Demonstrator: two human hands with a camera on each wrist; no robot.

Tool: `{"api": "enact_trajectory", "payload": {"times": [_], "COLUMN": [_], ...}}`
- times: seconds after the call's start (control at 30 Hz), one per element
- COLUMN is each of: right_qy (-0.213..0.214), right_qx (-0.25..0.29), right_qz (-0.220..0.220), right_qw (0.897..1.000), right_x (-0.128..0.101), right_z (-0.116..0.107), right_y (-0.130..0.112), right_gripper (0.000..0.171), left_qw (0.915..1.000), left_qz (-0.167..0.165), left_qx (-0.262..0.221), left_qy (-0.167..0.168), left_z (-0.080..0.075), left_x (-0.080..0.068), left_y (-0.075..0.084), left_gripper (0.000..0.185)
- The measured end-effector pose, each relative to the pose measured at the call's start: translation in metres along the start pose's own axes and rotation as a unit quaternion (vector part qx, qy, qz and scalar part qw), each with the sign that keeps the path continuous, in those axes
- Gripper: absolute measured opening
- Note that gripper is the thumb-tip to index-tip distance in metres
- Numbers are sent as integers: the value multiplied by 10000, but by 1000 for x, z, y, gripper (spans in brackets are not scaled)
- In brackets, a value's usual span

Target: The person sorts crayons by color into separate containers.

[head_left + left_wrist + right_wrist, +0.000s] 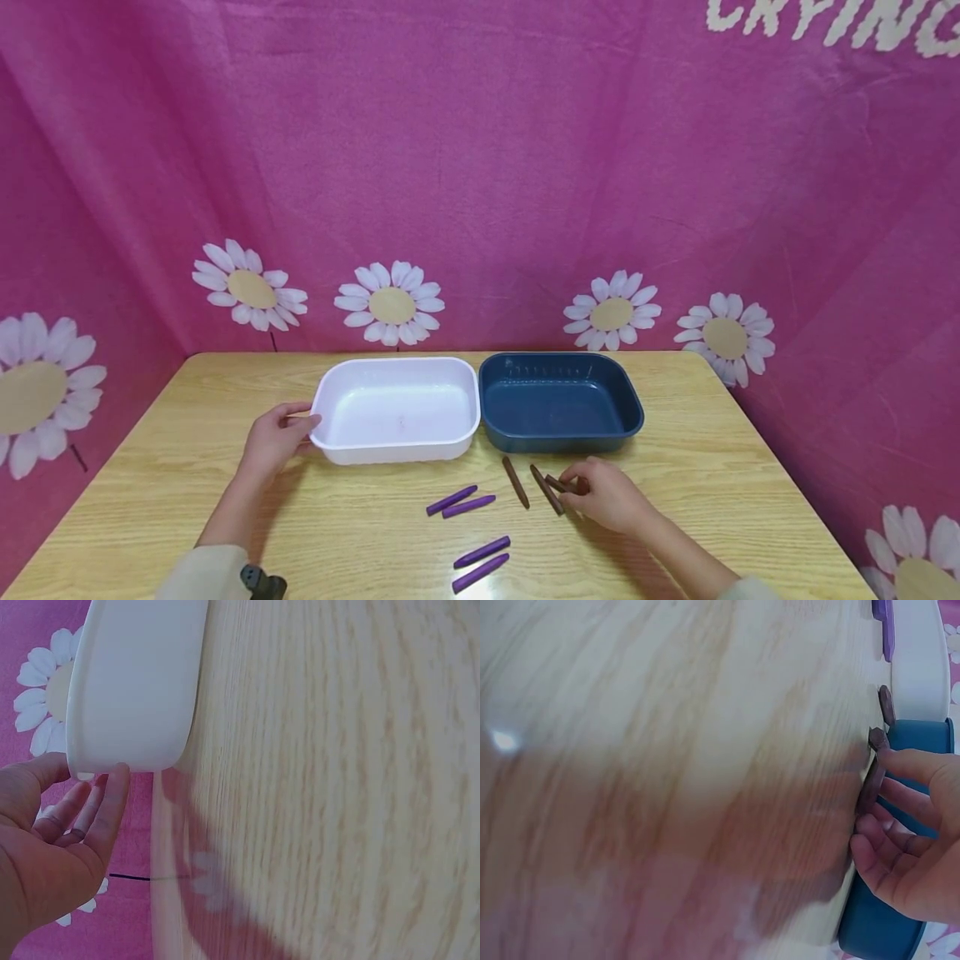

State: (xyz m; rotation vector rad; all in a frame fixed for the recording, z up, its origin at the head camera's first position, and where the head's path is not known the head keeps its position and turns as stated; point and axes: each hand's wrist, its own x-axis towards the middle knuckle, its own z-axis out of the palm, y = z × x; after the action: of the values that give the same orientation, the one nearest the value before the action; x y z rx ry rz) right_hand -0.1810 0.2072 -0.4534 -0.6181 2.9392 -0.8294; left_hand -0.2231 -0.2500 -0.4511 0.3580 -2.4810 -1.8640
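Observation:
A white tub and a dark blue tub stand side by side at the back of a wooden table. My left hand rests against the white tub's left end, and in the left wrist view its straight fingers touch the tub's wall. In front of the blue tub lie three brown crayons. My right hand pinches the rightmost brown crayon, seen closer in the right wrist view between the fingertips. Both tubs look empty.
Two more brown crayons lie left of my right hand. Several purple crayons lie on the table, one pair mid-table and another pair nearer me. Pink flowered cloth walls the table's back and sides.

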Motion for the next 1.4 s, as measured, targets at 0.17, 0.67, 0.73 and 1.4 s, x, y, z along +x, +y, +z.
{"api": "enact_trajectory", "payload": {"times": [0.17, 0.67, 0.73, 1.4], "right_qy": [84, 277, 278, 127], "right_qx": [-122, -196, -129, 348], "right_qz": [204, 150, 119, -198], "right_qw": [9997, 9993, 9995, 9991], "right_x": [1, 3, 4, 20], "right_z": [4, 4, 1, -22], "right_y": [-1, 0, -1, -15], "right_gripper": [14, 8, 9, 12], "left_qw": [9997, 9996, 9997, 9995], "left_qz": [-88, -52, -24, -24], "left_qx": [227, 262, 236, 288], "left_qy": [71, 74, 80, 149], "left_z": [2, 4, 4, 4], "left_x": [-10, -12, -13, -12], "left_y": [13, 17, 17, 14], "left_gripper": [49, 47, 47, 46]}}
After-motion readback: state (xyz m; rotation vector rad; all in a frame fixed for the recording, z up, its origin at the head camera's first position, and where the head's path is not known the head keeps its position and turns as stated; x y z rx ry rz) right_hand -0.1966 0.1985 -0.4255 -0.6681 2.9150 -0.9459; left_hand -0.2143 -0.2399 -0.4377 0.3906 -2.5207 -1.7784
